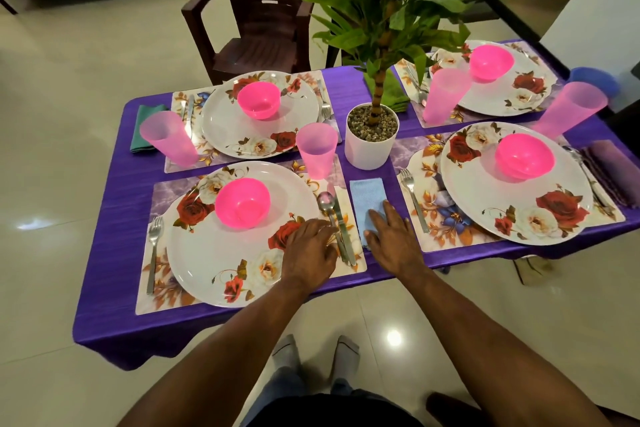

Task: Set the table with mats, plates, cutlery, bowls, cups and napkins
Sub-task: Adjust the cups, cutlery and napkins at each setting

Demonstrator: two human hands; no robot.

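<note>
The purple table [114, 288] holds several place settings, each a floral mat, a flowered plate, a pink bowl and a pink cup. At the near left setting, my left hand [310, 251] lies over the plate's [207, 253] right rim, fingertips touching the knife [346, 243] and spoon [327, 204] on the mat [157, 295]. My right hand [391, 236] presses flat on a folded light blue napkin [365, 196] between the two near mats. A fork [154, 246] lies left of that plate, a pink bowl [242, 203] on it, a pink cup [317, 149] behind.
A white pot [370, 146] with a tall green plant stands mid-table. Green napkins lie at the far left [142, 135] and behind the pot [391, 90]; a purple napkin [613, 170] lies at the right edge. A brown chair [249, 21] stands behind the table.
</note>
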